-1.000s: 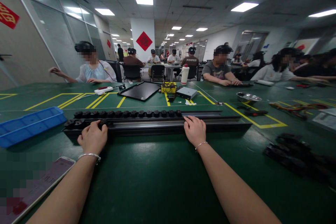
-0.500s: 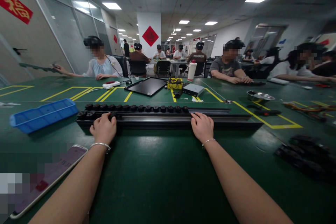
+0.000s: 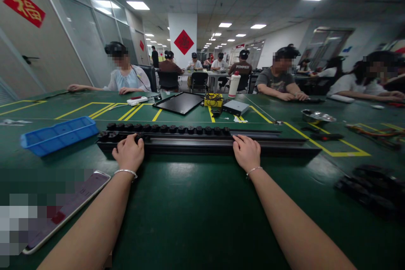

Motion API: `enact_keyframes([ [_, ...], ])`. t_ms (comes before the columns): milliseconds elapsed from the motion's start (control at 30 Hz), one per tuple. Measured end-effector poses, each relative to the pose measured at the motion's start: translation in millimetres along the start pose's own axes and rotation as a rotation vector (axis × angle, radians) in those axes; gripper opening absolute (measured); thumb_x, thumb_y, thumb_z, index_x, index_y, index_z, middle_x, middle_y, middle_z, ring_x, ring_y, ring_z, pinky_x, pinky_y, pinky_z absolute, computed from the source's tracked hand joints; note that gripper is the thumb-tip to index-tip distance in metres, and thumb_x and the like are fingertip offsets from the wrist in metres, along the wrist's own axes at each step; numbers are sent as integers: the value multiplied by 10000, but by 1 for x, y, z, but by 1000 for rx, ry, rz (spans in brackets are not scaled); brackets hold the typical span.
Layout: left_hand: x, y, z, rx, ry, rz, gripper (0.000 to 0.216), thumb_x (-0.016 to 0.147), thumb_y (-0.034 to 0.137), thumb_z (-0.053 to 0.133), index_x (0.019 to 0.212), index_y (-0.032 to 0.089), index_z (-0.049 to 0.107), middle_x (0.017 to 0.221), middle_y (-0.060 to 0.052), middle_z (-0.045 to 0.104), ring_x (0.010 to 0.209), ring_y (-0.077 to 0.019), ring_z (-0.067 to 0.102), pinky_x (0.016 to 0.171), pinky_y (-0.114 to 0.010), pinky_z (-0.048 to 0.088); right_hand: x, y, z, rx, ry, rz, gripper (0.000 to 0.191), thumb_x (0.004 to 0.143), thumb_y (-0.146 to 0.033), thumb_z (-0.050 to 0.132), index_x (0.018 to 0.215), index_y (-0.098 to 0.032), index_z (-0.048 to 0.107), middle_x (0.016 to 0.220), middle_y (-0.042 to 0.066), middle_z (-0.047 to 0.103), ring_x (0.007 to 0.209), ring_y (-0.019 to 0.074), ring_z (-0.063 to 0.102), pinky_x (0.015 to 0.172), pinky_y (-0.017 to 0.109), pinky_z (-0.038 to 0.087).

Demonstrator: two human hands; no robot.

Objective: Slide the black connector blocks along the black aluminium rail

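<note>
A long black rail [image 3: 196, 142] lies across the green table in front of me. Along its far channel sits a row of several small black round parts [image 3: 164, 128]. My left hand [image 3: 129, 153] is curled at the rail's left end, its fingers closed over one of the black parts there. My right hand [image 3: 247, 152] rests on the rail's near edge right of the middle, fingers bent down onto it. A thin bracelet is on each wrist.
A blue plastic tray [image 3: 57, 133] lies left of the rail and a phone [image 3: 71, 206] near my left forearm. A heap of black parts [image 3: 370, 187] is at the right. Behind are a black panel [image 3: 182, 103], a yellow box [image 3: 213, 100], a metal dish [image 3: 313, 116]. Other people sit across the table.
The view has shifted, so the rail and both hands sit slightly right and higher. The person at the far left lowered an outstretched arm onto the table. My hands keep their places on the rail.
</note>
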State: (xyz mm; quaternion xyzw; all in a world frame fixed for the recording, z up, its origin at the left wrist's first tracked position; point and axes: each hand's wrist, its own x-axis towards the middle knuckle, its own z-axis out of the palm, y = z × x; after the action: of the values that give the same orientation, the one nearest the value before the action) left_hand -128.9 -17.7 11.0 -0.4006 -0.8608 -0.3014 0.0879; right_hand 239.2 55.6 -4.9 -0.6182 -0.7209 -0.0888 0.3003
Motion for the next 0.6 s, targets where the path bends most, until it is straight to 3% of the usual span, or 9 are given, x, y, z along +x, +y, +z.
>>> enact_keyframes([
  [600,2,1,-3,13,-31,-17,435,819,464,359,1166,244,502,1173,-126,563,1195,-281,401,994,-523,262,0,-1,-3,-13,-26,4,381,864,-318,346,1147,-268,596,1220,30,565,1138,216,437,937,399,277],
])
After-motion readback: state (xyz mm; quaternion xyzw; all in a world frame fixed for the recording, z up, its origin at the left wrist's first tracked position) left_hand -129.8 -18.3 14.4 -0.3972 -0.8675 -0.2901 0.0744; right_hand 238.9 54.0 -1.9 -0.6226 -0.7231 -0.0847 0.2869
